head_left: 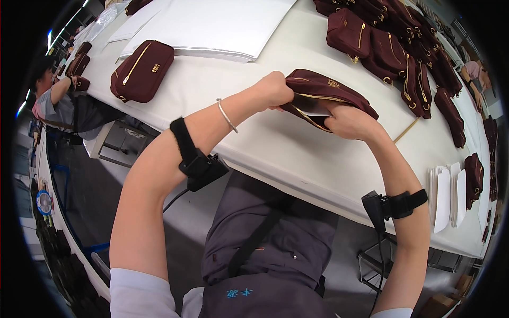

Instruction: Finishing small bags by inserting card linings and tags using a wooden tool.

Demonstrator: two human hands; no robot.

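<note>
A maroon zipper bag point(339, 91) with gold zippers hangs over the table, tilted, its mouth gaping toward me. My left hand point(277, 90) is closed round its left end. At the right part of the mouth, my right hand point(351, 121) is curled over the near edge, its fingertips hidden inside the bag. Something pale shows in the opening between my hands. Another maroon bag point(143, 71), zipped, lies on the table to the left of my hands.
White sheets point(212, 26) are stacked toward the back. Many maroon bags point(389, 50) crowd the back right of the white table point(254, 135). White inserts point(448, 193) stand at the right edge. A co-worker point(55, 100) handles a bag at far left; another person point(474, 77) is at far right.
</note>
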